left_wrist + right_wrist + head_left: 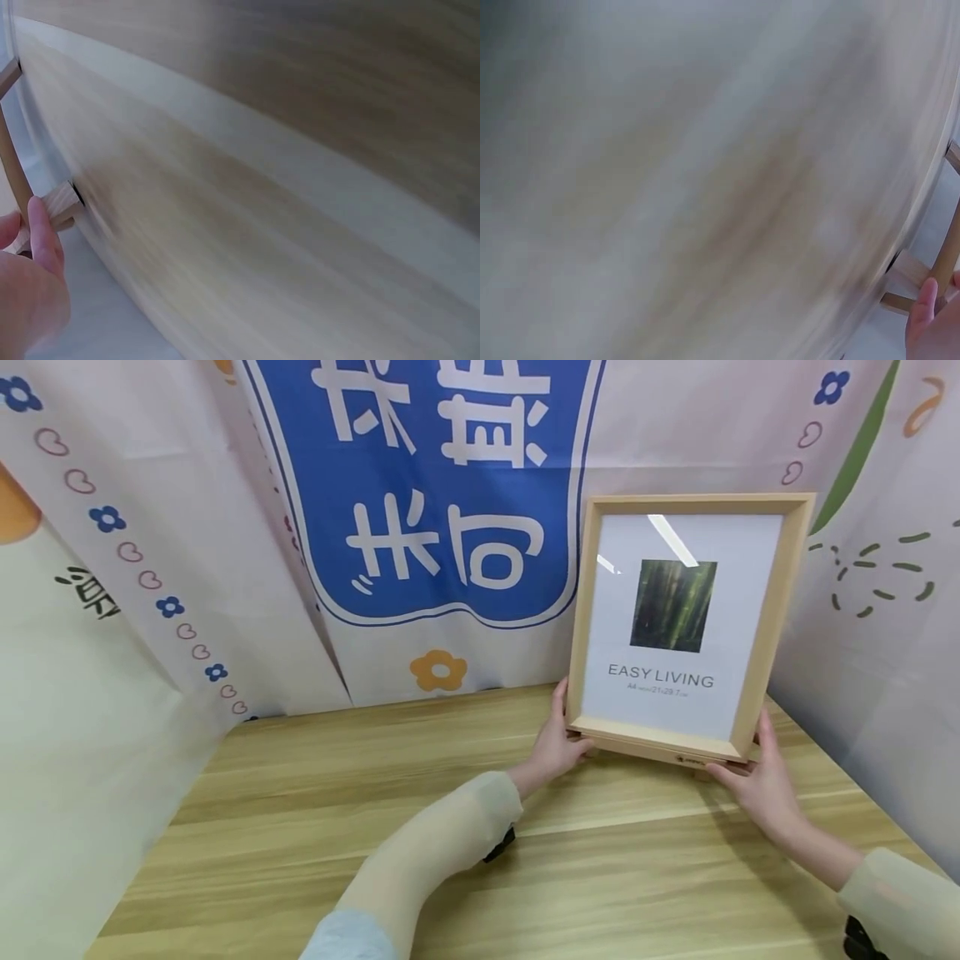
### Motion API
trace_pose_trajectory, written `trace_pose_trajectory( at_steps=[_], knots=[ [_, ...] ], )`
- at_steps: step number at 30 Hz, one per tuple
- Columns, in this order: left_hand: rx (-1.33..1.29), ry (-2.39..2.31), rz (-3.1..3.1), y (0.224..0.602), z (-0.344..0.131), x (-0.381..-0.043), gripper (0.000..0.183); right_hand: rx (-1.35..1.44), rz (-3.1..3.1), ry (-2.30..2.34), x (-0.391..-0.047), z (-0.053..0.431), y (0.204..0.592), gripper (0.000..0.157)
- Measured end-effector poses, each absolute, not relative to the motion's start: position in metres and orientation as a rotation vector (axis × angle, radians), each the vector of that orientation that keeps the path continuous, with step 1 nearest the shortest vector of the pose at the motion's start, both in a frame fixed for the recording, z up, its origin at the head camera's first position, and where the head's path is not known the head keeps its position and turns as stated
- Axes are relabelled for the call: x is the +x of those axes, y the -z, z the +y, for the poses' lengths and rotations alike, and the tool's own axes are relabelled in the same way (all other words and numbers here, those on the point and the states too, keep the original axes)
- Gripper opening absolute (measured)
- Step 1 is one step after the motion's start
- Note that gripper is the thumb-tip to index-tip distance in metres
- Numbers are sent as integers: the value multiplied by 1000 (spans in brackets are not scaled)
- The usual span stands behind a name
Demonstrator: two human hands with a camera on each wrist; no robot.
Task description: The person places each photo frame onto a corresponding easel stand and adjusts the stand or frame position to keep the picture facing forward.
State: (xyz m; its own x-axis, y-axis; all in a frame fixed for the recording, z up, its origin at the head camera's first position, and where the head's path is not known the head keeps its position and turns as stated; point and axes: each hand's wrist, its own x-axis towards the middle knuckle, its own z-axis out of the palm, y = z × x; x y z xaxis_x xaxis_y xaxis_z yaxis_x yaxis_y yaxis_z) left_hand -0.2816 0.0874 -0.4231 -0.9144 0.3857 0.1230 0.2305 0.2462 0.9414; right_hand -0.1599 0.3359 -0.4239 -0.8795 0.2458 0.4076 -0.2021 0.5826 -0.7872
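Note:
Toward the right of the head view, a light-wood picture frame [786,578] leans back, with a small dark green picture and the words "EASY LIVING" behind its clear front. Its bottom edge sits on the front bar of a low wooden stand [637,750], which bears a small dark mark. My left hand [553,750] grips the stand at its left end, fingers along the frame's side. At the right end my right hand [767,785] grips it likewise, thumb in front. Wooden feet [64,201] show beside the fingers in both wrist views. The stand's back is hidden.
Under everything lies a wood-grain table [360,752]. A printed white cloth [495,660] with a large blue panel hangs behind it, close behind the frame. More white cloth [877,693] closes off the right side, and the left side also has cloth.

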Motion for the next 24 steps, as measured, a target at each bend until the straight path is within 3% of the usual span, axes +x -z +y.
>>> trace_pose_trajectory(
  at_steps=[24],
  knots=[
    [562, -1896, 2325, 417, 5, -256, 103, 123, -2431, -1353, -189, 286, 428, 113]
  ],
)
